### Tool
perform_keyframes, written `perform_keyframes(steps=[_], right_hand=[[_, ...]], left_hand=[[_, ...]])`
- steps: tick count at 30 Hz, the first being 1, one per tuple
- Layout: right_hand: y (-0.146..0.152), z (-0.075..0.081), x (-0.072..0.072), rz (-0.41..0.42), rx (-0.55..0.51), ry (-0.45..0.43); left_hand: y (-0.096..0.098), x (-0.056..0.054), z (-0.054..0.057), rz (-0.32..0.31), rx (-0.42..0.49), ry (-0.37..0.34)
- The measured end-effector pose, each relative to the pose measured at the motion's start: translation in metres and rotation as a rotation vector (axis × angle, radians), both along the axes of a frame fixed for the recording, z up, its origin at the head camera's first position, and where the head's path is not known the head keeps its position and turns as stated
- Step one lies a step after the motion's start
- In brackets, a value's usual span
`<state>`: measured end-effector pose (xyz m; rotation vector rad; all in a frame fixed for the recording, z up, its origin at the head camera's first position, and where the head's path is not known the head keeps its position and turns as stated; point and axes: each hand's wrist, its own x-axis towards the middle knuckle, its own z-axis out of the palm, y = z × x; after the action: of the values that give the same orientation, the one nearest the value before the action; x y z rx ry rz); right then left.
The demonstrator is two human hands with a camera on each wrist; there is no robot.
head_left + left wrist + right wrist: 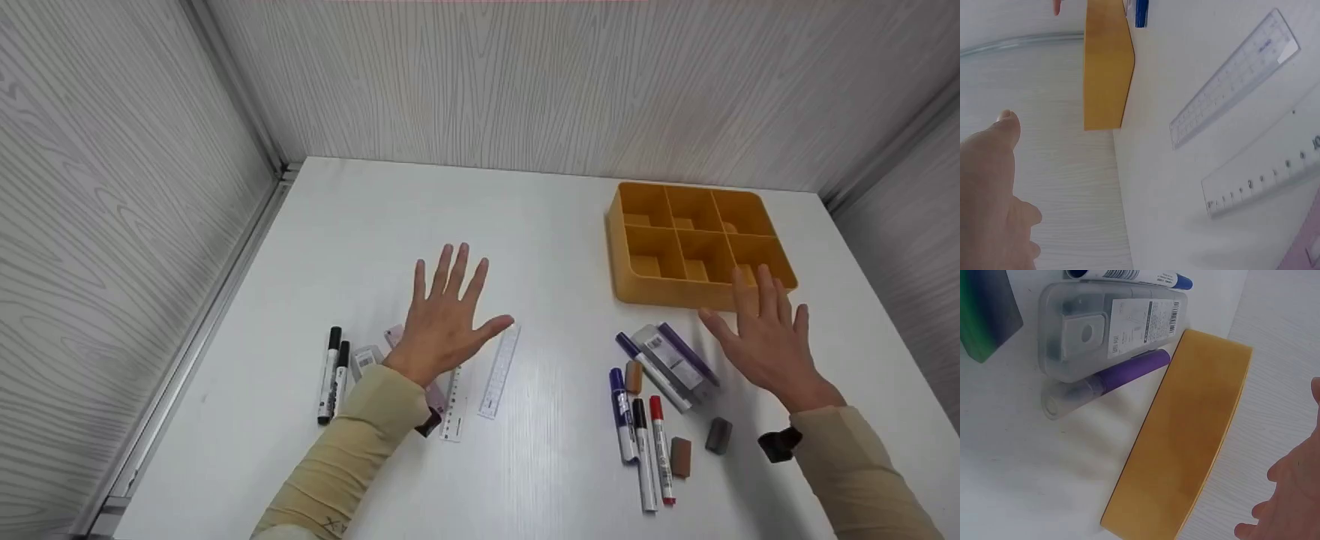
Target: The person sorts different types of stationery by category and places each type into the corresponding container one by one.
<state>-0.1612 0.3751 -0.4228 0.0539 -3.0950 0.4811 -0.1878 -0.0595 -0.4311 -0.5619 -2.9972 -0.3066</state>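
Note:
My left hand (442, 322) hovers with fingers spread, holding nothing, over a group of stationery. Near it lie a clear ruler (499, 371), a second clear ruler (454, 412), a pink ruler (394, 335), a labelled clear case (365, 358) and black-capped markers (328, 375); the hand and sleeve hide part of this group. Also spread and holding nothing, my right hand (772, 345) is in front of the orange compartment box (667, 291), its fingertips overlapping the box's near corner in the head view. Left of that hand are a clear plastic case (1089, 332) and a purple-ended tube (1134, 371).
Blue (621, 412), black (643, 454) and red (661, 450) capped markers lie at the right front. Small blocks, orange (634, 377), brown (681, 457) and dark (718, 436), sit around them. Panels (480, 82) enclose the white table.

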Motion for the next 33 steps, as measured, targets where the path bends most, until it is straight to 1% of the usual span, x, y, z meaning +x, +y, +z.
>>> perform_keyframes(steps=[5, 11, 15, 18, 20, 22, 24, 26, 28, 30, 32, 33], right_hand=[[0.006, -0.003, -0.002, -0.012, -0.002, -0.020], [0.024, -0.004, -0.007, -0.079, -0.050, -0.042], [0.036, -0.007, -0.016, -0.154, -0.129, -0.019], [0.045, -0.010, -0.022, -0.235, -0.219, -0.011], [0.050, -0.011, -0.025, -0.283, -0.272, -0.015], [0.054, -0.011, -0.029, -0.320, -0.299, -0.029], [0.056, -0.011, -0.032, -0.335, -0.311, -0.028], [0.057, -0.011, -0.035, -0.352, -0.322, -0.036], [0.057, -0.011, -0.039, -0.368, -0.336, -0.037], [0.057, -0.010, -0.041, -0.383, -0.348, -0.038], [0.056, -0.011, -0.044, -0.399, -0.350, -0.028], [0.056, -0.011, -0.044, -0.405, -0.349, -0.029]], left_hand=[[0.021, 0.003, -0.004, -0.057, 0.019, 0.016], [0.046, 0.000, -0.004, -0.113, 0.012, -0.014], [0.062, -0.004, -0.006, -0.137, 0.020, 0.002], [0.073, -0.006, -0.013, -0.149, 0.052, 0.030], [0.081, -0.006, -0.018, -0.155, 0.084, 0.057], [0.089, -0.006, -0.023, -0.168, 0.130, 0.101], [0.097, -0.007, -0.026, -0.191, 0.184, 0.152], [0.105, -0.008, -0.027, -0.217, 0.247, 0.171], [0.113, -0.012, -0.028, -0.241, 0.327, 0.152], [0.121, -0.017, -0.029, -0.249, 0.394, 0.093], [0.129, -0.023, -0.031, -0.247, 0.435, 0.045], [0.134, -0.026, -0.032, -0.249, 0.450, 0.034]])
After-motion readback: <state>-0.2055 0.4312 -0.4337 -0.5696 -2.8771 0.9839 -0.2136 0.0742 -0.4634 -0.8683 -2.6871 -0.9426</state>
